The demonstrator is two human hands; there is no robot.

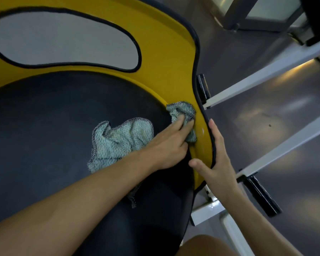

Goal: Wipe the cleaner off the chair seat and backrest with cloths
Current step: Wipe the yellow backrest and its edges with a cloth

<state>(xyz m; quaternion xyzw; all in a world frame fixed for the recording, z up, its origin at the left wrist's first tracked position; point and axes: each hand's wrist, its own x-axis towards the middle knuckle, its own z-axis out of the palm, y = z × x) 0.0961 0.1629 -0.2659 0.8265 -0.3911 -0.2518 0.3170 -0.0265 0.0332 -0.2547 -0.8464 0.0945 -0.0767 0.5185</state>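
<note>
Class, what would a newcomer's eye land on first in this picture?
The bright yellow chair shell fills the upper picture, curving round a dark seat. At the seat's right side the left hand presses a pale green cloth onto the yellow, while the right hand grips the rim.

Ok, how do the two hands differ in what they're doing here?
The left hand presses the cloth onto the yellow shell with two straight fingers; the right hand holds no cloth. The left hand lies inside the chair, while the right hand clasps the black rim, thumb inside, fingers outside. Both are bare and sit close together at the same edge.
</note>
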